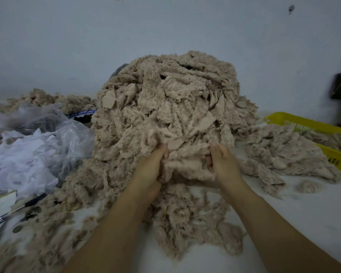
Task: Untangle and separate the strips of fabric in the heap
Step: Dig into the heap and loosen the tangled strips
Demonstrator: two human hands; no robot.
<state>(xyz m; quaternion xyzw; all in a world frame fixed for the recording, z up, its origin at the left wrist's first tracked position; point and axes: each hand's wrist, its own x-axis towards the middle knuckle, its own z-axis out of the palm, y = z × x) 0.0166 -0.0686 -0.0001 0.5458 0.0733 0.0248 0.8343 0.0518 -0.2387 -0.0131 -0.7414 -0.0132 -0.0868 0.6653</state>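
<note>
Two bare hands work at the foot of the heap [165,99] of beige fleecy fabric strips. Left hand [153,168] is clenched round one end of a fleece strip [187,167], thumb on top, fingertips buried in the cloth and not visible. Right hand [223,164] grips the other end of the same strip, thumb up, fingers curled in under the cloth. The strip spans the gap between the two sets of fingers, bunched, not taut. Its lower edge hangs just below the knuckles and merges with loose strips trailing toward the wrists. Free of the heap or caught in it: cannot tell.

The heap rises straight beyond the fingertips, touching them, tall against the pale wall [165,26]. To the right of the right fingers, near but apart, sits a lower pile [280,154] of the same fabric, lying over the near edge of a yellow basket [303,125]. A small fluff clump [307,186] sits alone just past it. Left of the left fingers, apart, is a clear plastic bag [73,134] with white cloth [22,160]. Out beyond the left forearm lies a dark-handled tool [18,208], blurred, type unclear. Everything sits on a white table [303,223].
</note>
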